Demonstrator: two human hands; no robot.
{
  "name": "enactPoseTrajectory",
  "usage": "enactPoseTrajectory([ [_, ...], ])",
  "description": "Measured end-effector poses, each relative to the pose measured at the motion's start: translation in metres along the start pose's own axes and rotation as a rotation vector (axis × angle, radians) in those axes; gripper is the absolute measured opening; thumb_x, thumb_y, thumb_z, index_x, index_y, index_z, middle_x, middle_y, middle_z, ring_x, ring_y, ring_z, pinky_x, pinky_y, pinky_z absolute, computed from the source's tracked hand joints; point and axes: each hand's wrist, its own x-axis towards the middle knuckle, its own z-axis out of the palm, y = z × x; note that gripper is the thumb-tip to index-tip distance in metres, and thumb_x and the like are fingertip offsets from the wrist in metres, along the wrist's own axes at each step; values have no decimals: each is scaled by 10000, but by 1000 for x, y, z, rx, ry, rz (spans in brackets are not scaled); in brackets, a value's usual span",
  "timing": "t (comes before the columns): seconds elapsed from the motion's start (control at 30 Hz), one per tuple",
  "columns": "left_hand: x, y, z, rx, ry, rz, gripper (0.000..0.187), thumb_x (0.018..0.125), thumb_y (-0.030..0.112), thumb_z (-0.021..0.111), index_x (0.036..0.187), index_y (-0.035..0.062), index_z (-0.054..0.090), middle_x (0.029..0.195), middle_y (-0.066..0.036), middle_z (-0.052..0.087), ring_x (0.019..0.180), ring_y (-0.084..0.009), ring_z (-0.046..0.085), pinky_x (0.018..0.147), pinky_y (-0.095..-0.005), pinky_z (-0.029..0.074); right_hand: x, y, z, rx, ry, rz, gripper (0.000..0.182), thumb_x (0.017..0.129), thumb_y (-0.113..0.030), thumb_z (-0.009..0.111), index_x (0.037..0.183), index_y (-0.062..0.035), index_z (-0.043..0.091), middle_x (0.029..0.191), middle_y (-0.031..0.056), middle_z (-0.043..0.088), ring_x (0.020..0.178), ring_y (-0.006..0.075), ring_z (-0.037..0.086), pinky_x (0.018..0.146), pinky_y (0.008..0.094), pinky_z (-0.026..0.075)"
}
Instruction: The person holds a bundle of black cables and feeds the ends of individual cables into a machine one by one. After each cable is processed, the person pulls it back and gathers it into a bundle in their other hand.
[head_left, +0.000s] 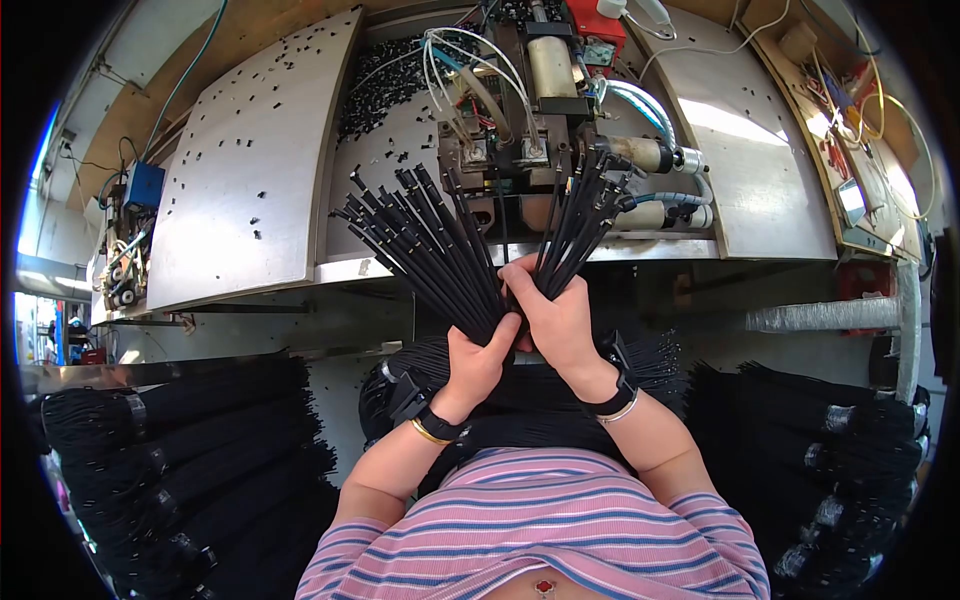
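My left hand (475, 368) is closed round a thick bundle of thin black cables (425, 245), which fans out up and to the left with short metallic tips. My right hand (557, 322) is closed, thumb and index finger pinched on a single black cable (503, 225) that runs straight up toward the machine (510, 150). A second bundle of black cables (578, 225) fans up and right from behind my right hand. How its lower part is gripped is hidden. The two hands nearly touch at the wrists' inner side.
Small black bits lie scattered on the left metal plate (245, 170) and heaped (385, 95) beside the machine. Large black cable bundles hang at left (190, 470) and right (800, 470), with another across my lap (540, 410). A wrapped bar (825, 315) juts in at right.
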Motion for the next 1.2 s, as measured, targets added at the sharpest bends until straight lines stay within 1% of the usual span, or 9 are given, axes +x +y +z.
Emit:
enactPoseTrajectory([
  [0.13,2,0,-1,-27,-7,-8,184,876,-11,520,1056,-39,545,820,-66,610,655,-129,593,574,-242,489,2,-3,0,-35,-10,12,158,860,-155,597,835,-1,622,669,11,579,530,57,524,412,193,389],
  [0.23,0,-3,-3,-26,-14,-19,177,876,-9,521,1048,-39,550,822,-70,612,654,-130,595,574,-242,489,3,-9,-4,-24,-58,137,144,854,-147,603,874,-5,613,678,9,575,539,56,524,421,194,402],
  [0.37,-1,-7,-4,-97,-37,-89,166,878,0,525,1037,-38,556,836,-75,618,655,-133,597,575,-242,491,4,-7,-9,-2,-104,173,151,842,-135,616,920,-7,598,691,9,572,559,58,530,433,202,422],
  [0.5,2,-2,-3,-100,-7,-97,156,884,11,526,1027,-42,559,846,-80,623,660,-136,600,580,-241,492,4,-8,-19,-27,-235,167,185,824,-125,641,958,-8,590,699,7,567,574,62,531,451,207,443],
  [0.67,-4,0,3,-55,21,-73,142,889,19,526,1010,-44,566,853,-74,624,674,-132,602,585,-243,494,-5,-15,-20,-46,-223,171,186,811,-120,658,945,-3,603,709,14,585,590,70,549,464,212,454],
  [0.8,-4,-2,5,2,19,-7,130,882,13,537,997,-37,572,855,-64,621,692,-121,597,595,-241,491,-8,-17,-23,-269,-223,160,157,806,-107,660,911,2,622,735,25,612,623,76,573,468,214,460],
  [0.93,-4,-7,1,37,62,52,105,870,1,554,969,-22,583,865,-43,615,739,-98,583,641,-229,477,-9,-10,-22,-250,-181,55,115,817,-92,642,869,10,632,751,37,631,653,80,590,515,214,475],
  [1.03,-1,-8,-1,97,138,102,82,862,-6,566,940,-12,588,868,-25,608,769,-81,569,677,-218,461,-7,0,-15,-124,-81,-160,98,837,-83,613,849,13,628,737,35,625,663,84,587,567,212,472],
  [1.2,15,-2,-8,28,133,126,48,857,0,578,903,-2,587,864,-1,595,786,-66,547,720,-211,440,7,-2,0,45,-56,-128,106,854,-87,590,835,13,620,717,29,613,657,88,577,591,218,457],
])
